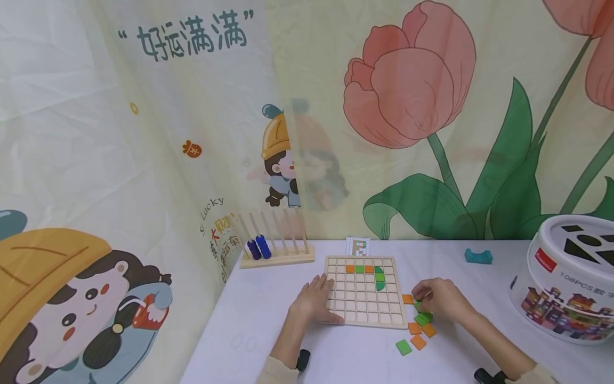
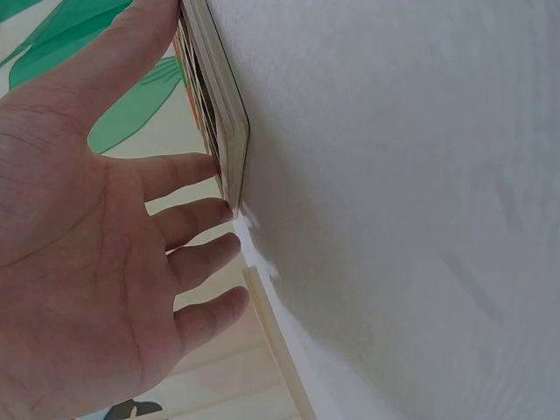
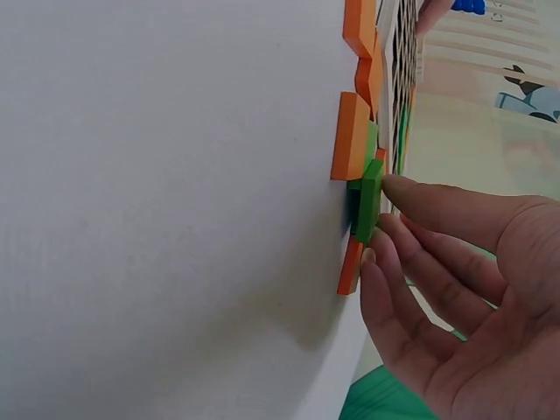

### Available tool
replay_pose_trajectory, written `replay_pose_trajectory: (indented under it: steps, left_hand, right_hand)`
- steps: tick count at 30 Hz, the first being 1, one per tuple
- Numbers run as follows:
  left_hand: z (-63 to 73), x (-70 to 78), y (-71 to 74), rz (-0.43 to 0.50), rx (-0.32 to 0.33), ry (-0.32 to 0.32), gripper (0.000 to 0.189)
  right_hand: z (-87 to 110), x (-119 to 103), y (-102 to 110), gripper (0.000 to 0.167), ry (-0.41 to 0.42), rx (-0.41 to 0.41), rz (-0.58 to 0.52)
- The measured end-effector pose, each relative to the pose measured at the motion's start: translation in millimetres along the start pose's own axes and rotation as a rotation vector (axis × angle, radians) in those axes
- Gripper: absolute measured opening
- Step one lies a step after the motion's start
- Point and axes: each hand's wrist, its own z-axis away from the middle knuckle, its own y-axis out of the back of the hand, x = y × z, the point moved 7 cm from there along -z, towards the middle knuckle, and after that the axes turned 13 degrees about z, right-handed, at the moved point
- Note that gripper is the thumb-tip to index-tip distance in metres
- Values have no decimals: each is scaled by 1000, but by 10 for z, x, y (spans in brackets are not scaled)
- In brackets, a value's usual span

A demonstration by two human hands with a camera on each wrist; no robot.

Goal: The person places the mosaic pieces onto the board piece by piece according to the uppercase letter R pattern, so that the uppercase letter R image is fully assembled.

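Observation:
A wooden grid board (image 1: 364, 306) lies on the white table. In its upper part sits a row of orange and green square tiles (image 1: 360, 269), with green rounded pieces (image 1: 380, 286) and a green square at the right end. My left hand (image 1: 314, 300) rests at the board's left edge, fingers spread, thumb by the near corner; the left wrist view shows fingertips along the edge. Right of the board, my right hand (image 1: 446, 300) pinches a green tile (image 3: 371, 201) between thumb and fingertips, low over the loose pieces. Several orange tiles (image 1: 418, 342) and green tiles (image 1: 404, 347) lie around it.
A small pattern card (image 1: 357, 239) stands behind the board. At the back left is a wooden peg rack (image 1: 278, 259) with blue beads (image 1: 263, 247). A teal block (image 1: 478, 257) lies at the back right, near a large white bucket (image 1: 566, 298). Printed curtains hang behind the table.

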Motion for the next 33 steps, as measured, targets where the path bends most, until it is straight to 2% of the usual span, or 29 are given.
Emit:
replay_pose_trajectory:
  steps: [9, 20, 27, 33]
  left_hand:
    - [16, 2, 41, 10, 1, -3, 111]
    - [1, -7, 8, 6, 2, -2, 111]
    - [15, 3, 6, 1, 6, 9, 111]
    - [18, -7, 10, -10, 1, 14, 111]
  right_hand:
    - [-10, -97, -38, 32, 50, 65, 1]
    - [-29, -132, -25, 28, 105, 137, 14]
    - [-58, -143, 59, 25, 74, 137, -23]
    - [-189, -217, 91, 22, 101, 157, -63]
